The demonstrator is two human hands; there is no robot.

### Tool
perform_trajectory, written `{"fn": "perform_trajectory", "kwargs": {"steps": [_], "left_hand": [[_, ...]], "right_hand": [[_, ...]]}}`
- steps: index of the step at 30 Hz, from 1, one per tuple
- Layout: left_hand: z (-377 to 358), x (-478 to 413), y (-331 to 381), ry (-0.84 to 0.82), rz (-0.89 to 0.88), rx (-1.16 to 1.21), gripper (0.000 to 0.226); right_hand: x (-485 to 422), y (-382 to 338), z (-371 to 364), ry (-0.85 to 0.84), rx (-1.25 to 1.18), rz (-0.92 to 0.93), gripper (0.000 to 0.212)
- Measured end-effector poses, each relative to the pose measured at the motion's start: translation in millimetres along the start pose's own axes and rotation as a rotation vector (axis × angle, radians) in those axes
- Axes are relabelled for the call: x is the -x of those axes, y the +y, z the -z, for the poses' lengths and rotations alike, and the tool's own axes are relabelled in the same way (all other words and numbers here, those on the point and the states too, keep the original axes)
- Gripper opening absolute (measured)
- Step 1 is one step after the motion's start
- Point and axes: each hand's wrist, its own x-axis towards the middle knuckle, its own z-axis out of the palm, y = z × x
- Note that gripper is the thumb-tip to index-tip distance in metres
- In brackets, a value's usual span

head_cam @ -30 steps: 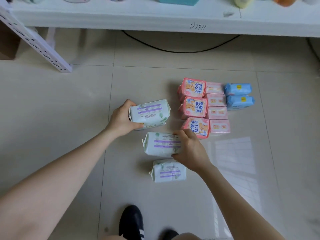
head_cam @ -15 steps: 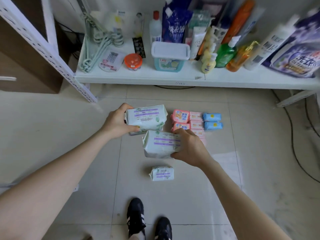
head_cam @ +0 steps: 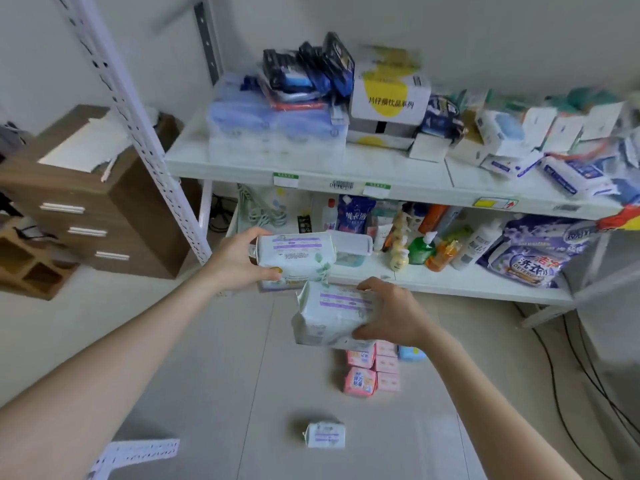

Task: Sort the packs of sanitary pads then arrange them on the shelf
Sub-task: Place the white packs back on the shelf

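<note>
Above the hands, the upper shelf [head_cam: 311, 164] has bare space; left hand [head_cam: 239, 261] and right hand [head_cam: 391, 313] each clasp a white pack [head_cam: 294, 258]; set them flat, side by side.

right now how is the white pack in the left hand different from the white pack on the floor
The pack in the left hand is held up in front of the lower shelf; the floor pack lies alone on the tiles. The held pack is gripped by the left hand; nothing touches the floor pack. Both are white with purple stripes.
</note>
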Motion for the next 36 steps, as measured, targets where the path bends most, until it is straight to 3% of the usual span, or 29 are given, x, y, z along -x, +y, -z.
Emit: {"fn": "perform_trajectory", "kwargs": {"steps": [10, 21, 33, 36], "left_hand": [[172.6, 17.0, 85.7, 0.074, -0.17, -0.055, 0.069], [314.4, 37.7, 159.7, 0.229, -0.317, 0.023, 0.054], [428.5, 31.8, 225.2, 0.295, -0.449, 0.078, 0.062], [445.4, 15.3, 235.4, 0.304, -0.455, 0.098, 0.055]], "right_hand": [[13.9, -139.8, 115.9, 0.14, -0.122, 0.129, 0.072], [24.8, -250.6, 219.3, 0.286, -0.155, 0.264, 0.073], [12.2, -329.6, 297.1, 0.386, -0.203, 0.434, 0.069], [-2.1, -340.4, 316.5, 0.382, -0.189, 0.46, 0.071]]}}
